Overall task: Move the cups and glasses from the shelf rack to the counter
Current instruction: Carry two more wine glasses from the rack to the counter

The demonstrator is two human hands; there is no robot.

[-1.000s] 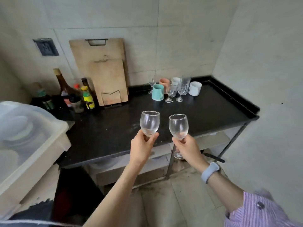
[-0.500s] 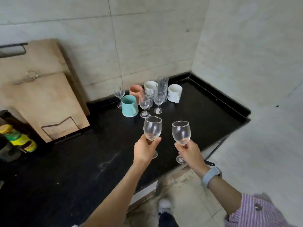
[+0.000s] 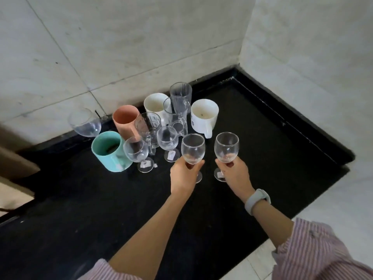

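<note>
Presently both wine glasses stand upright, stems vertical, just above or at the black counter (image 3: 262,138); contact of the bases cannot be confirmed. Left hand (image 3: 184,176) grips the left glass (image 3: 193,148) beneath its bowl; right hand (image 3: 235,172) grips the right glass (image 3: 226,147) likewise. Obstruction: a small wine glass (image 3: 167,138) and a white mug (image 3: 204,116) stand just beyond; lowering should be straight down.

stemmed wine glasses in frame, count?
5. One in the left hand, one in the right hand, two standing beside the teal cup, one large at the back wall. The clustered tumblers could hide more.
</note>
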